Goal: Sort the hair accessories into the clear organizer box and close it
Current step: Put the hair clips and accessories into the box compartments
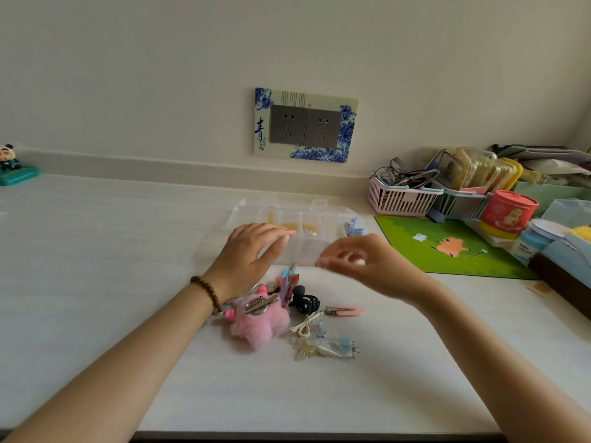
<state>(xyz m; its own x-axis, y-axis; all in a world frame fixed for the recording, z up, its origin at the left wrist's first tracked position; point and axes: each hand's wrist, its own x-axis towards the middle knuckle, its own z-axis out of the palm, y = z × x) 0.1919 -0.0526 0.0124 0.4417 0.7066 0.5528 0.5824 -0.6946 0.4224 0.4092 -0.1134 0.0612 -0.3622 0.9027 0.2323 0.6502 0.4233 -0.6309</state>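
We see two bare forearms with no sleeves. Our left hand (252,257) wears a bracelet (209,294) of round brown beads at the wrist. Our right hand (361,263) carries nothing at its wrist, and its fingertips look blurred.

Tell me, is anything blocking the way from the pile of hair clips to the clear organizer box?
Nothing on the table does: the pile lies just in front of the open organizer box. Only the left hand and right hand hover between them.
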